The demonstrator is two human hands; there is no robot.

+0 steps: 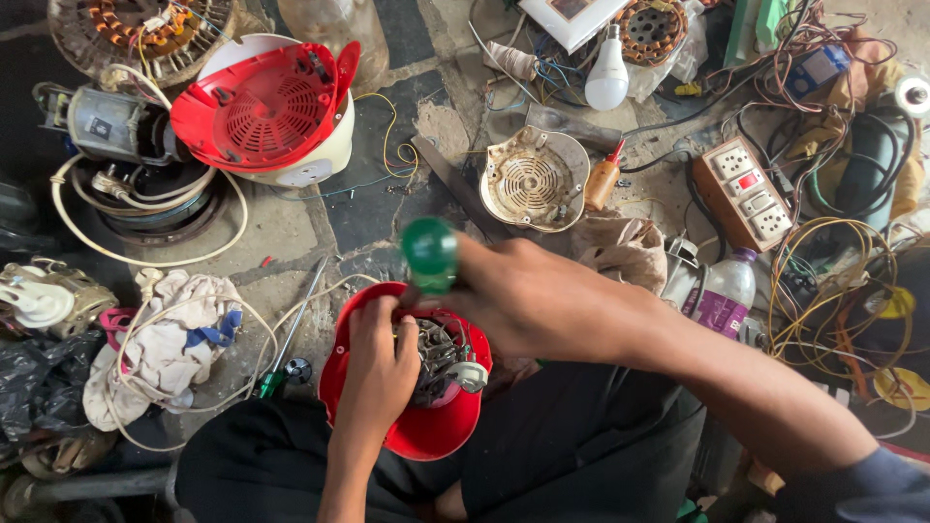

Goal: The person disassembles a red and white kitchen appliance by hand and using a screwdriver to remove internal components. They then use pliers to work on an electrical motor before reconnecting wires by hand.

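1. Red motor housing [426, 436] sits between the person's knees on the floor, its open side up, with the dark metal motor [438, 356] and windings exposed inside it.
2. The left hand [376, 366] is curled closed over the housing's near-left rim, fingers pressing down on the motor and steadying the part.
3. The right hand [538, 295] is wrapped shut around a screwdriver with a green handle [429, 254]; only the round butt of the handle shows, pointing up toward the camera.
4. The screwdriver's long axis runs nearly upright, so its shaft is hidden under the handle and hand, and I cannot tell exactly where the tip meets the motor. The housing lies directly below the right hand and just beside the left, which is the nearer of the two.
5. Just left of the housing, a second screwdriver [291, 334] lies on the floor, next to a heap of rags [174, 349] looped with white cable.
6. Farther out are a round beige grille cover [533, 179], a small orange bottle [602, 182], a plastic bottle [725, 291] and a socket strip [748, 192].
7. At the far left a larger red and white appliance shell [271, 111] stands tilted, with a white bulb [607, 73] well apart at the top.
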